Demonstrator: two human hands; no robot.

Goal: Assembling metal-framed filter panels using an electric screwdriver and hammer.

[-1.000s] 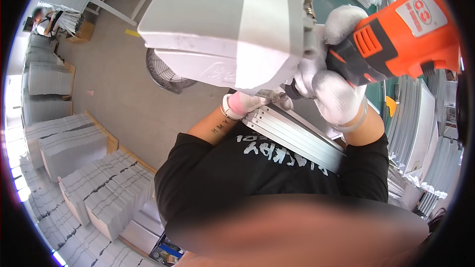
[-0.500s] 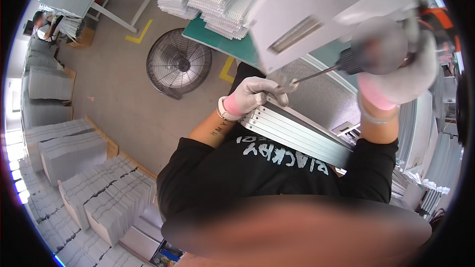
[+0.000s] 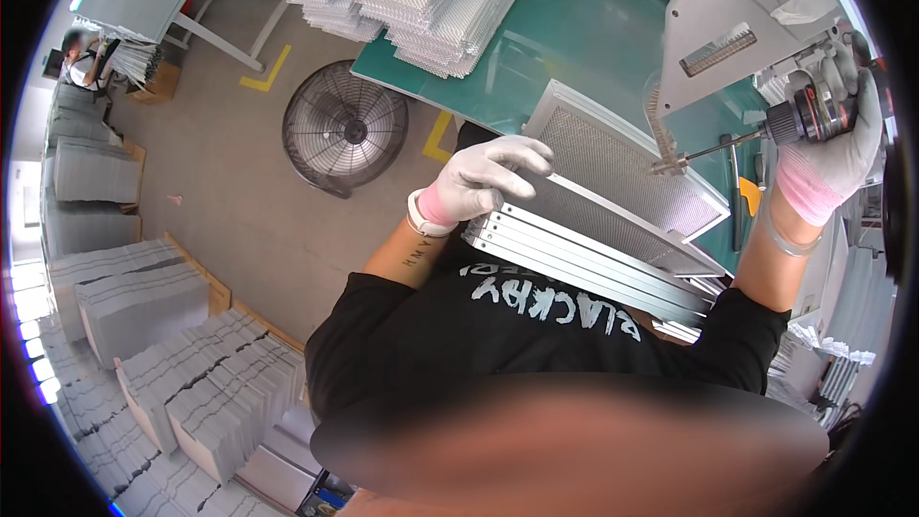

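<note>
The white-gloved right hand point(image 3: 842, 146) grips a black power driver point(image 3: 787, 122), slim metal bit point(image 3: 726, 146) and long axis toward eight o'clock, three o'clock from the unclenched, white-gloved left hand point(image 3: 483, 177).

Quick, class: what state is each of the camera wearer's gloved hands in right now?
Left hand: open, holding nothing.
Right hand: closed, holding the power drill.

A power driver point(image 3: 783, 123), black at the chuck, sits in the right hand point(image 3: 831, 120), its thin bit pointing toward the left hand's side. Silver-framed mesh panels point(image 3: 622, 163) slant between both hands, rail ends just beneath the left hand point(image 3: 493, 177); contact there is hard to tell.
</note>
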